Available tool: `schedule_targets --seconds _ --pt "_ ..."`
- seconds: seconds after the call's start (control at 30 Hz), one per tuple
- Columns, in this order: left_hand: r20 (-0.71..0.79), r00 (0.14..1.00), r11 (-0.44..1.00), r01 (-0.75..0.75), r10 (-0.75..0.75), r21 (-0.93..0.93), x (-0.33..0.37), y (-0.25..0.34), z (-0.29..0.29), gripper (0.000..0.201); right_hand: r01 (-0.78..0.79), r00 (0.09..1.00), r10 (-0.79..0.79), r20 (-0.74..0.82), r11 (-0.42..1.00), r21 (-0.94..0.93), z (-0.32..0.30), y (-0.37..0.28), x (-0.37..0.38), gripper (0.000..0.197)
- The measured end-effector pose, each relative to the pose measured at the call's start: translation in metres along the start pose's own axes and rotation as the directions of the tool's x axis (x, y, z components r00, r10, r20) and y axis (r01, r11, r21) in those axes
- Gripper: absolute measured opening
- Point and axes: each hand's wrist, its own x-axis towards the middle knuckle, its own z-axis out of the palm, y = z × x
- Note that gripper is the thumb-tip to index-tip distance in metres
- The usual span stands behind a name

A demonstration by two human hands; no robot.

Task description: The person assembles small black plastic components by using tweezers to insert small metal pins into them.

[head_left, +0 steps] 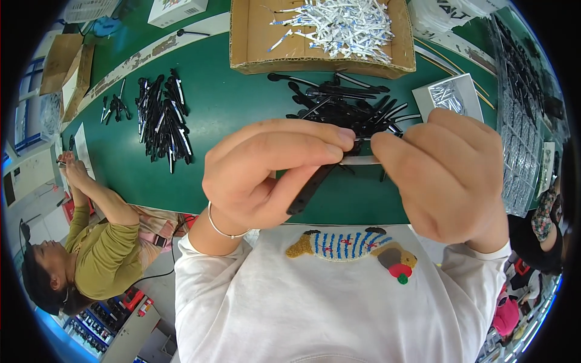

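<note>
While your left hand pinches a long black piece above the bench, your right hand grips the end of a silvery strip that spans the narrow gap between your hands. Beyond them, a heap of black pieces lies just before a cardboard box of white slips.

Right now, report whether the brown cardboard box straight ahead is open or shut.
Open: the brown cardboard box shows thin white strips inside, uncovered.
</note>
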Motion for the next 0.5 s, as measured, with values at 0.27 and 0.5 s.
schedule_targets --seconds 0.27,0.5 --pt "-0.025 0.973 0.906 0.202 -0.227 -0.372 -0.003 0.006 0.004 0.015 -0.376 0.913 0.407 -0.026 0.865 0.333 0.000 0.005 -0.013 0.025" --pt "0.090 0.961 0.811 0.271 -0.263 -0.519 0.000 0.000 0.003 0.013 -0.257 0.949 0.306 -0.075 0.890 0.377 0.008 0.003 -0.006 0.027"
